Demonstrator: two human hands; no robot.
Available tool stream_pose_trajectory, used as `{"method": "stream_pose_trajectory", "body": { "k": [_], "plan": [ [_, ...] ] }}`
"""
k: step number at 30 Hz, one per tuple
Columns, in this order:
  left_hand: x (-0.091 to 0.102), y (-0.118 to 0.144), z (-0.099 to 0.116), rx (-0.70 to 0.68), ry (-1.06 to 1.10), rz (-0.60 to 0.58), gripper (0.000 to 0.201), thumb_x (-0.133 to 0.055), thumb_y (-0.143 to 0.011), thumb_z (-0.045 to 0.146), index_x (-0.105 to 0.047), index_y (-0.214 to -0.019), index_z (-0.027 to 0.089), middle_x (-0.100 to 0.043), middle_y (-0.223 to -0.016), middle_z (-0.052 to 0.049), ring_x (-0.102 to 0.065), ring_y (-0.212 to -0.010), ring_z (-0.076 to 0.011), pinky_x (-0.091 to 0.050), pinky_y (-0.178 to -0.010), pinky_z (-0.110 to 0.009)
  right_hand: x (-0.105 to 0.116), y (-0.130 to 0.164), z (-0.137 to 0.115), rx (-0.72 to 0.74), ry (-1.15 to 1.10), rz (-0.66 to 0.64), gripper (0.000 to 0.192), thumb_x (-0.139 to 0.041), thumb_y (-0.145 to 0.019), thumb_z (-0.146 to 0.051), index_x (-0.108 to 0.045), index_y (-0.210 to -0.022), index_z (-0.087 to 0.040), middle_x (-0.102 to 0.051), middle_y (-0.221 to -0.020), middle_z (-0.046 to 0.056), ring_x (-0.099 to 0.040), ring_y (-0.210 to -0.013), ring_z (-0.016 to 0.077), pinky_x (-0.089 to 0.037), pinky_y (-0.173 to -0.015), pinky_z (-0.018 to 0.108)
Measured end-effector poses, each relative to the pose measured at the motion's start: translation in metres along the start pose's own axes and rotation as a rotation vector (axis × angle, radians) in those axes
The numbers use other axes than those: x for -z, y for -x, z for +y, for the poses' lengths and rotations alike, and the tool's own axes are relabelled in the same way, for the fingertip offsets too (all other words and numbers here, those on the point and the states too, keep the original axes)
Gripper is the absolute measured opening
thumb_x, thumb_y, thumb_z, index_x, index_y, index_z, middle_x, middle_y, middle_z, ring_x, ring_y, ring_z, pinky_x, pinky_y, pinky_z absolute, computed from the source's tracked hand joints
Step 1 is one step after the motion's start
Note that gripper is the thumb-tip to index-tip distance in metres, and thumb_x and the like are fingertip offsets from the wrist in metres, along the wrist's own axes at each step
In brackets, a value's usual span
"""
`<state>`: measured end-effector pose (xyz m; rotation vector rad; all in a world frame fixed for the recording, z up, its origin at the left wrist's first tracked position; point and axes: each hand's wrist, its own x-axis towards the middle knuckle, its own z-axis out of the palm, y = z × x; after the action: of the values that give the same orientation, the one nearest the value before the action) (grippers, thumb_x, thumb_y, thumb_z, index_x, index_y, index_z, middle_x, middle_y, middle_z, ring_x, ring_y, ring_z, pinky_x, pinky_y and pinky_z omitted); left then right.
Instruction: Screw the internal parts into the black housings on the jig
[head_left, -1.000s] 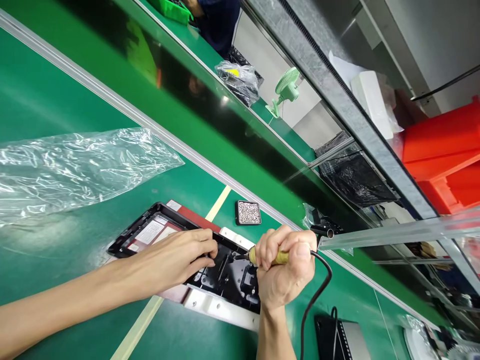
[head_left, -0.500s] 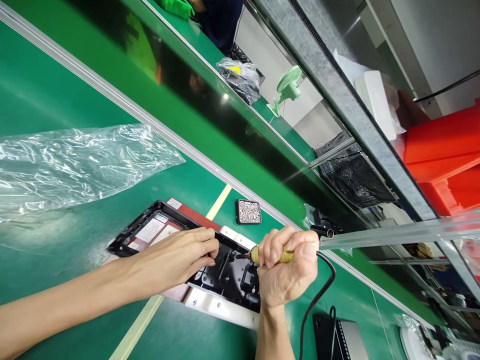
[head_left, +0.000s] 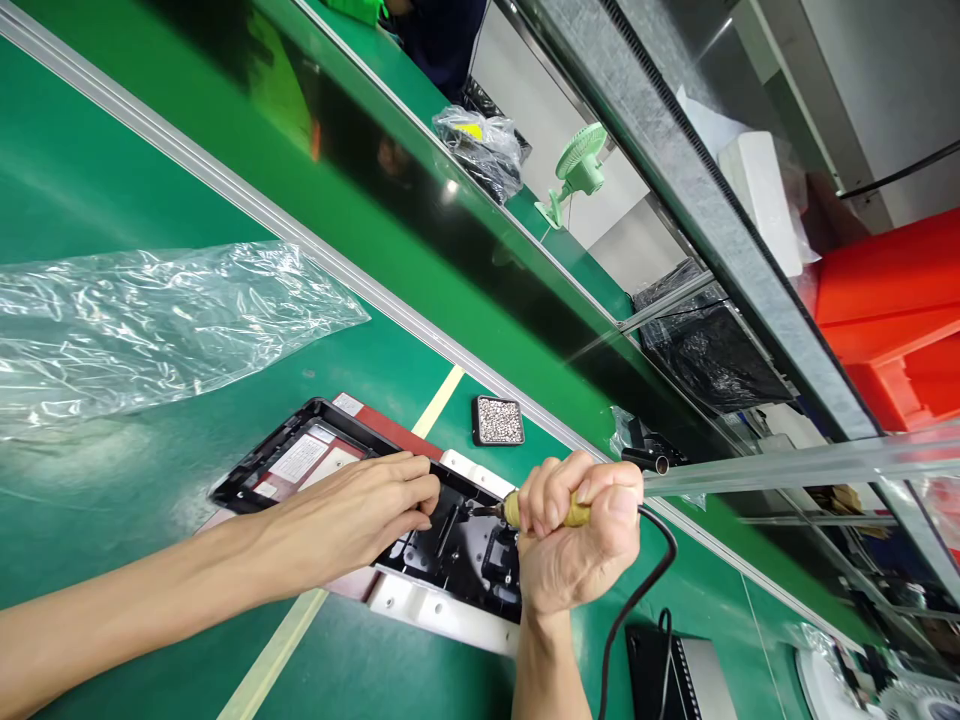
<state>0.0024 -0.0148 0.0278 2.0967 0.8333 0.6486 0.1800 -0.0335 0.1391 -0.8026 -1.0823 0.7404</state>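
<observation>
A long black plastic housing (head_left: pixel 465 572) lies open side up on a reddish-brown board (head_left: pixel 382 428) with white blocks (head_left: pixel 439 612) along its sides. My right hand (head_left: pixel 577 525) is closed in a fist round the yellow handle of a soldering iron (head_left: pixel 512 510). The iron's tip points left and down into the housing; whether it touches the plastic is hard to see. Across the housing's middle rests my left hand (head_left: pixel 375 510), its fingers curled and thumb near the forefinger. What lies between those fingertips, if anything, is hidden.
Beyond the housing stands a small black tray (head_left: pixel 476 430) of tiny metal pieces. A clear plastic bag (head_left: pixel 172 325) lies at left. The iron's black cord (head_left: pixel 637 600) hangs at right, near a black-and-silver box (head_left: pixel 697 680). Past the metal rail (head_left: pixel 420 340) runs a green belt (head_left: pixel 360 215).
Hardly anything differs. My right hand and the iron have shifted very slightly to the right in view; the left hand stays on the housing.
</observation>
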Motion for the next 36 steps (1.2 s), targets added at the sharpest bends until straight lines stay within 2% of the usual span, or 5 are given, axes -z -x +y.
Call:
{"method": "stream_pose_trajectory", "body": {
  "k": [6, 22, 36],
  "plan": [
    [-0.0026, 0.0002, -0.0026, -0.001, -0.002, 0.016, 0.020, -0.054, -0.108, 0.020, -0.062, -0.090, 0.023, -0.065, -0.093, -0.001, -0.064, -0.087, -0.0193, -0.040, -0.073, -0.032, -0.0020, 0.0018, 0.0002, 0.013, 0.026, 0.000, 0.034, -0.055, -0.108, -0.036, -0.046, -0.077, -0.025, -0.035, -0.053, -0.010, -0.026, -0.039, 0.0073, -0.033, -0.037, 0.015],
    [-0.0035, 0.0000, -0.0035, 0.059, -0.025, -0.071, 0.019, -0.050, -0.111, 0.023, -0.059, -0.094, 0.024, -0.063, -0.099, -0.001, -0.061, -0.086, -0.0191, -0.039, -0.077, -0.033, -0.0041, 0.0019, 0.0015, 0.007, -0.061, 0.010, 0.033, -0.061, -0.106, -0.033, -0.051, -0.076, -0.023, -0.037, -0.053, -0.009, -0.027, -0.040, 0.0062, -0.033, -0.038, 0.014],
    [-0.0042, -0.0006, -0.0051, 0.055, -0.028, -0.074, 0.019, -0.049, -0.111, 0.022, -0.058, -0.094, 0.024, -0.062, -0.098, 0.000, -0.060, -0.083, -0.0185, -0.038, -0.075, -0.033, -0.0055, 0.0008, 0.0017, -0.005, -0.068, 0.032, 0.036, -0.066, -0.103, -0.035, -0.050, -0.074, -0.022, -0.039, -0.052, -0.010, -0.028, -0.039, 0.0057, -0.034, -0.037, 0.014]
  ]
}}
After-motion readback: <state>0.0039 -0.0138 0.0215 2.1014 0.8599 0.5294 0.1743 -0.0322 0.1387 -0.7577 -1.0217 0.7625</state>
